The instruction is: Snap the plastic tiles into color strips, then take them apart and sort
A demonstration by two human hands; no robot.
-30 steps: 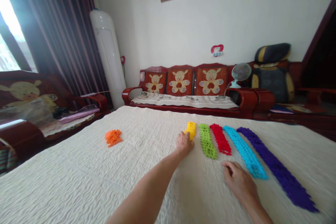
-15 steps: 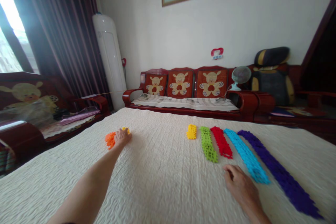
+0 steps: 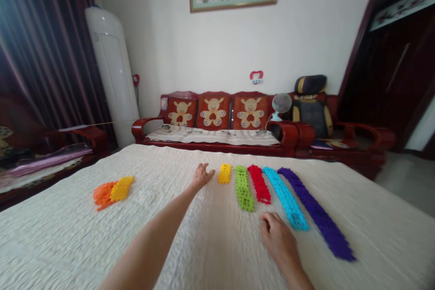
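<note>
My left hand (image 3: 203, 175) reaches out over the cloth with its fingers apart and holds nothing. Just right of it lies a short yellow strip of interlocking plastic pieces (image 3: 224, 174), a small gap between them. My right hand (image 3: 277, 238) rests loosely curled, with nothing visible in it, below the green strip (image 3: 244, 189) and the red strip (image 3: 259, 185). Beyond these run a longer light-blue strip (image 3: 286, 199) and the longest, a purple strip (image 3: 317, 215). Over at the left, another yellow strip (image 3: 122, 188) partly overlaps an orange piece (image 3: 102, 195).
A cream quilted cloth (image 3: 163, 244) covers the broad surface. Behind it stand a wooden sofa (image 3: 217, 148) with bear cushions, a small fan (image 3: 282, 103) and a dark chair pad (image 3: 312, 115). A tall white cabinet-like unit (image 3: 113, 63) is at the back left.
My left hand has left the yellow and orange pieces and moved right, opening beside the short yellow strip. The view has turned right. My right hand stays curled near the green strip.
</note>
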